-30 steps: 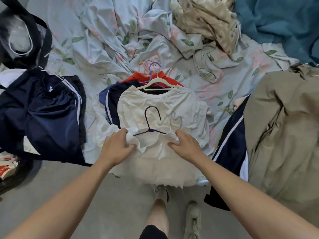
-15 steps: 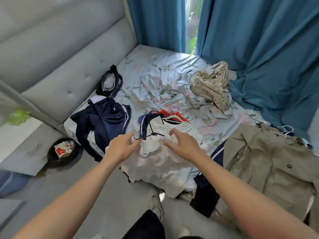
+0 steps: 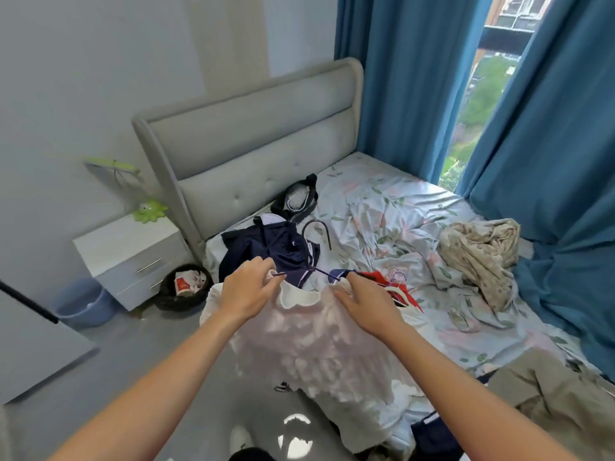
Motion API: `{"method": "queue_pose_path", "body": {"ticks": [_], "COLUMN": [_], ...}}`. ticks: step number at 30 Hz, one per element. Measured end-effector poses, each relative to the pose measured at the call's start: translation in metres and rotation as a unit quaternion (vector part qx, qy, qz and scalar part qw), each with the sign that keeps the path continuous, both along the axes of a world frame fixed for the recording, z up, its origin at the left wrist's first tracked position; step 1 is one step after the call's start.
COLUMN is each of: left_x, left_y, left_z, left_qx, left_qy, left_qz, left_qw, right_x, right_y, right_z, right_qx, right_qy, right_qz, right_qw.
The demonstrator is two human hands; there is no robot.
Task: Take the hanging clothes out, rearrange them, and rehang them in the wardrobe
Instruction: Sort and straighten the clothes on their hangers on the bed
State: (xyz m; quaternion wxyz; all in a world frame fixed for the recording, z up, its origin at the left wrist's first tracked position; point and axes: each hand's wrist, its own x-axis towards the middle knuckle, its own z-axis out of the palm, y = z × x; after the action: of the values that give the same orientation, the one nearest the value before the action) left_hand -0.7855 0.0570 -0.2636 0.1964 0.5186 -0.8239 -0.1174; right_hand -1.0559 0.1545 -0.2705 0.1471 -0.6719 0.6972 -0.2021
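A white frilly top (image 3: 319,344) on a dark hanger (image 3: 317,247) is held up over the edge of the bed (image 3: 416,207). One shoulder is pinched by the left hand (image 3: 248,291), the other by the right hand (image 3: 361,304). A navy jacket (image 3: 276,251) is spread behind.

The top (image 3: 309,341) is white with frilly ruffles. Its hanger (image 3: 317,247) is dark purple. The jacket (image 3: 276,251) is dark blue with white stripes. A red shirt (image 3: 379,277) peeks out beside it. The bed sheet (image 3: 392,207) is pale blue with green leaves and pink flowers. The curtains (image 3: 399,94) are blue. The headboard (image 3: 253,141) is grey. The crumpled cloth (image 3: 479,251) is tan with little spots. The nightstand (image 3: 129,251) is white.
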Motion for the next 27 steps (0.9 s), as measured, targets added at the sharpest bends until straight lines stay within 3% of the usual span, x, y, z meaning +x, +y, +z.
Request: {"method": "queue_pose_path", "body": {"ticks": [7,15,27], "left_x": [0.078,0.141,0.116], "left_y": [-0.090,-0.191,-0.313], "left_z": [-0.016,-0.036,-0.058], "left_qx": [0.006,0.029,0.110], "left_qy": [0.031,-0.011,-0.040], "left_qz": [0.049,0.035,0.008], "left_qw": [0.998,0.999,0.993], "right_x": [0.070,0.135,0.100], "right_y": [-0.092,-0.184,-0.302], "right_z": [-0.022,-0.051,-0.086], "right_qx": [0.028,0.038,0.087], "right_qy": [-0.011,-0.033,-0.072], "right_qz": [-0.004,-0.021,-0.065], "right_qw": [1.000,0.999,0.991]}}
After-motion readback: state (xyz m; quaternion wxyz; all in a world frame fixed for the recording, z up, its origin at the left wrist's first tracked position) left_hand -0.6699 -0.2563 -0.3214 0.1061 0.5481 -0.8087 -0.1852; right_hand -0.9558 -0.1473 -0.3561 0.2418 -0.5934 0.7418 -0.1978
